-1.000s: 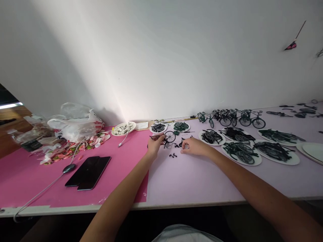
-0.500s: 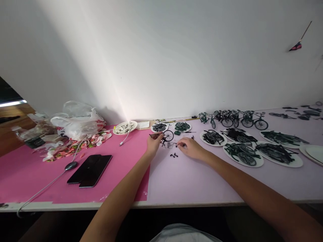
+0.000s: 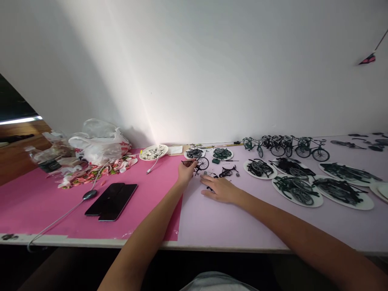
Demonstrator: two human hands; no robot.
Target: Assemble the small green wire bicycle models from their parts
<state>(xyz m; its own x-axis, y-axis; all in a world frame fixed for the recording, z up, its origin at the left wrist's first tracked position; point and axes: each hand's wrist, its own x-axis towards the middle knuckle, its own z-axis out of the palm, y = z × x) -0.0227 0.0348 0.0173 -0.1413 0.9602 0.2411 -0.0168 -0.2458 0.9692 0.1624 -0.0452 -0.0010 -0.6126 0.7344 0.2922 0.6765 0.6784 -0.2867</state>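
Observation:
My left hand [image 3: 186, 171] pinches a small black model bicycle [image 3: 202, 163] by its frame, and the spoked wheel sticks out to the right of my fingers. Lower and to the right, my right hand [image 3: 220, 188] lies over the lilac tabletop with its fingers spread. Small dark parts show beside and partly under those fingers; I cannot tell whether one is being touched. Just beyond the right hand lies a black bicycle part [image 3: 226, 172] with a few tiny pieces around it.
Several plates of bicycle parts [image 3: 298, 190] stand on the right, with assembled model bicycles [image 3: 312, 148] behind them. To the left are two phones [image 3: 112, 201], a cable with a dark puck [image 3: 90, 195], petal-like pieces [image 3: 87, 176] and a plastic bag [image 3: 100, 145]. A plate of white pieces [image 3: 154, 152] sits near the wall.
My right hand has moved left and toward me, and its pinched fingers have spread over the small parts. The black part behind it is now uncovered. The left hand still holds the bicycle.

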